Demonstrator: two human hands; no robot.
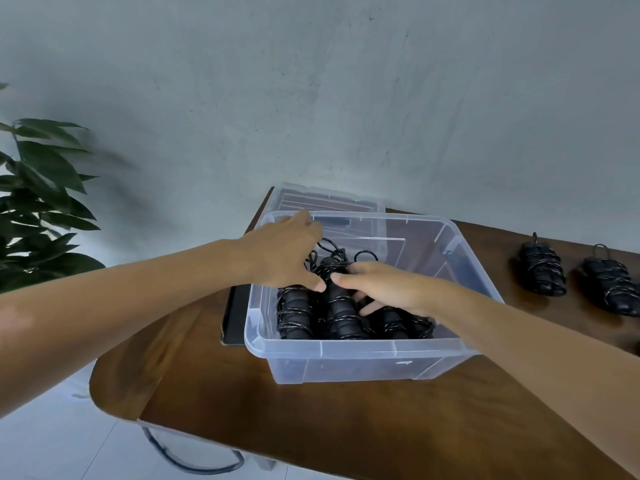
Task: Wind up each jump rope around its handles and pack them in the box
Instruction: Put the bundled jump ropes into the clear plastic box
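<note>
Both hands reach down into the clear box (360, 355). The left hand (284, 252) is spread, thumb touching the middle rope bundle (341, 306). The right hand (384, 285) curls round that bundle; its fingertips are hidden. Two more bundles (542, 268) lie far right of the right hand.

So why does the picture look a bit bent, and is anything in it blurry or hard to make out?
Head view: the wide lens bows the table edge and stretches both forearms; the plant at the left edge is smeared; the black wound ropes merge into a dark mass inside the clear box, where the left hand and right hand reach; lighting is soft and dim, with faint shadows.
</note>
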